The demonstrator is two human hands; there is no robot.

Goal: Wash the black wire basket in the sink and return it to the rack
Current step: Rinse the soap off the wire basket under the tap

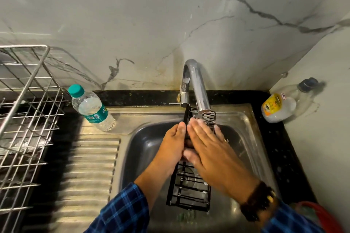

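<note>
Sink (246, 138) holds the black wire basket (189, 193) slanted over its bowl, far end under the tap (197, 85). The left hand (173, 147) curls its grip round the basket's left rim; the right hand (210, 149) lies flat across the wires, fingers straight, gripping nothing.

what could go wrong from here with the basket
1. Only the left hand grips the basket; the right hand lies flat on it, so it may slip into the sink.
2. Its top end sits right by the tap and might knock it.
3. The bottle stands by the sink's edge; a swing toward the rack could tip it.
</note>
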